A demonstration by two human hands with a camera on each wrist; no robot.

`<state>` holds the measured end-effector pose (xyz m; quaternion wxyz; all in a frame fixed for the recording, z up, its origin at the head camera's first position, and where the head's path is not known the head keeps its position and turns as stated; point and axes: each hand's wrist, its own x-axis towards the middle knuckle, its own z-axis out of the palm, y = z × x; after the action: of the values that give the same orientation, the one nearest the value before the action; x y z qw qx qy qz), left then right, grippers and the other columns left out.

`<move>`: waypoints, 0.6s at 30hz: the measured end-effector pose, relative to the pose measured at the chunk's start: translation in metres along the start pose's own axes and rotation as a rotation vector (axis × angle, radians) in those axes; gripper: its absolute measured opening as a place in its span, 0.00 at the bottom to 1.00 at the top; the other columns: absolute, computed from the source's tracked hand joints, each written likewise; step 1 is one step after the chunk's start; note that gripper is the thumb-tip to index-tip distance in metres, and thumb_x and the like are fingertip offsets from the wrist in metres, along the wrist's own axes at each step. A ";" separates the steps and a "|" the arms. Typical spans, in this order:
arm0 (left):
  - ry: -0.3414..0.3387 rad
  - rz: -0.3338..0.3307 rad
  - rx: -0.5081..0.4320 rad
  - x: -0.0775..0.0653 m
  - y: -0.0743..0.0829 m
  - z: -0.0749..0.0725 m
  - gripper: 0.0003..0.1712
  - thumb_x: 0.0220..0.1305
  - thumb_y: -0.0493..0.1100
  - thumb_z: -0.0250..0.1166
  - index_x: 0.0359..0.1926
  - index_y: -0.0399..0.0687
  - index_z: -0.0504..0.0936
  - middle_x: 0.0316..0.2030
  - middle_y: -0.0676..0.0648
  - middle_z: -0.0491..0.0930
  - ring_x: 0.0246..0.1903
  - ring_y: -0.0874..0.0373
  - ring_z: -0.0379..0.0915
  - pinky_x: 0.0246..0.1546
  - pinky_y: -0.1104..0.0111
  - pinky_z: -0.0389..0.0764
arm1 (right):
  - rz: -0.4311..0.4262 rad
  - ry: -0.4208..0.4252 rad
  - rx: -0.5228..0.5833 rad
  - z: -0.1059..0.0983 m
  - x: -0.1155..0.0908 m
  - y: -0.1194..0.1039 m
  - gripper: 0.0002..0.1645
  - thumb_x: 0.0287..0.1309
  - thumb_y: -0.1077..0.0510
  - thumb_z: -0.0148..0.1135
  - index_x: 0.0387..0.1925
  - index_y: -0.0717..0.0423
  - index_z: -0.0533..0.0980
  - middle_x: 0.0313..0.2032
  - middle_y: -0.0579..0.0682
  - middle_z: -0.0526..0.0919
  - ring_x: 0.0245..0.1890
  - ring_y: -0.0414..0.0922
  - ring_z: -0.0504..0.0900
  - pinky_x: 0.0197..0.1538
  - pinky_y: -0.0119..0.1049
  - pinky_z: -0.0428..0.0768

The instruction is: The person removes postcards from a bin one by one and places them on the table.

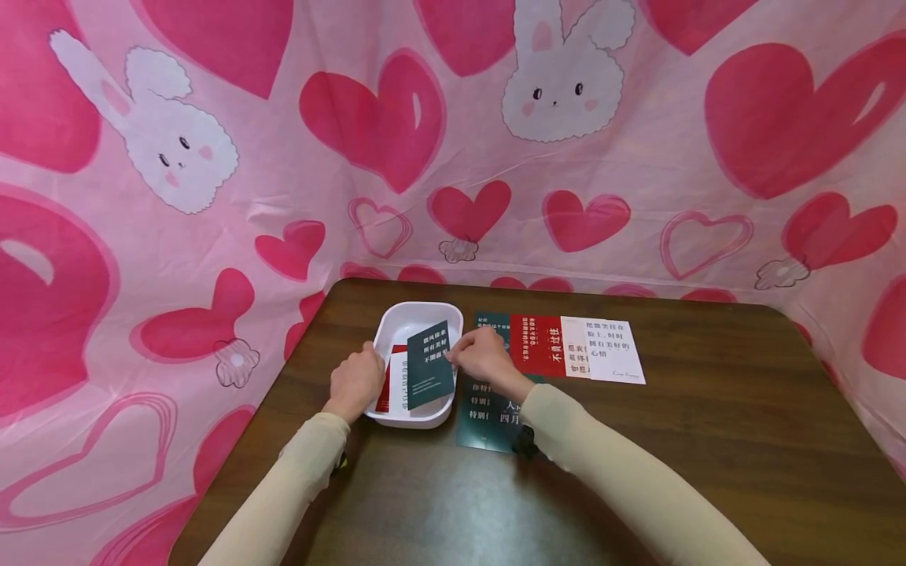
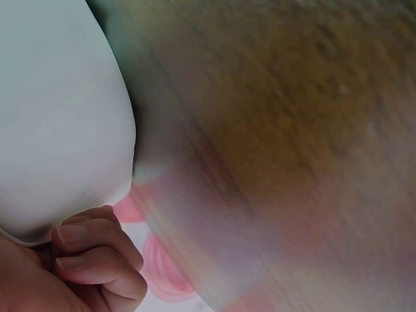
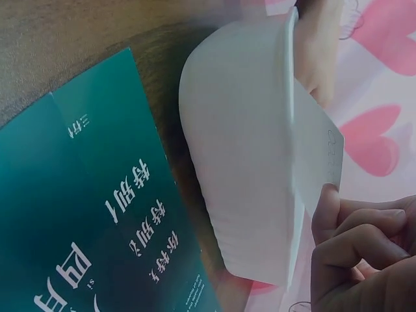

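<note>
A white plastic tub (image 1: pixel 406 321) stands on the brown table, and my left hand (image 1: pixel 356 383) grips its left rim. The left wrist view shows the fingers (image 2: pixel 104 263) curled at the rim beside the white wall. My right hand (image 1: pixel 490 360) pinches the right edge of a dark green card (image 1: pixel 433 376) with white lettering. That card tilts over the tub; in the right wrist view its pale back (image 3: pixel 330 153) rises above the rim by the fingertips. A white card (image 1: pixel 399 381) and a red card (image 1: pixel 382 399) lie inside, partly covered by the green one.
Right of the tub, several cards overlap on the table (image 1: pixel 708 440): large green cards (image 1: pixel 481 428), a red card (image 1: pixel 534 354), a cream card (image 1: pixel 576 363) and a white card (image 1: pixel 609 350). Pink heart-and-rabbit fabric (image 1: pixel 623 173) hangs behind and to the left.
</note>
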<state>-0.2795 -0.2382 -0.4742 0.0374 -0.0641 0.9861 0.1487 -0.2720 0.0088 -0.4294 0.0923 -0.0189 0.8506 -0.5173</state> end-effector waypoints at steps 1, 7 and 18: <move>0.000 -0.002 0.001 0.000 0.000 0.000 0.31 0.72 0.49 0.67 0.64 0.33 0.71 0.41 0.37 0.83 0.32 0.47 0.83 0.36 0.52 0.89 | -0.004 0.001 0.007 -0.001 -0.002 0.000 0.09 0.65 0.56 0.73 0.39 0.57 0.91 0.34 0.48 0.88 0.36 0.49 0.83 0.36 0.40 0.84; -0.002 -0.002 0.006 0.001 0.000 0.000 0.30 0.72 0.49 0.66 0.64 0.33 0.71 0.42 0.36 0.83 0.33 0.46 0.83 0.38 0.51 0.89 | -0.008 0.012 0.030 -0.009 -0.012 0.003 0.09 0.67 0.55 0.72 0.41 0.57 0.90 0.35 0.48 0.88 0.36 0.50 0.82 0.36 0.39 0.83; -0.002 -0.007 0.017 0.001 0.000 0.001 0.28 0.73 0.49 0.65 0.63 0.32 0.71 0.41 0.35 0.82 0.35 0.43 0.83 0.39 0.50 0.89 | 0.026 0.043 0.084 -0.019 -0.021 0.018 0.09 0.67 0.56 0.71 0.39 0.58 0.90 0.33 0.49 0.89 0.36 0.52 0.82 0.36 0.39 0.83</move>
<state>-0.2810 -0.2378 -0.4750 0.0393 -0.0673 0.9870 0.1402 -0.2532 0.0368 -0.4339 0.0811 0.0070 0.8303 -0.5514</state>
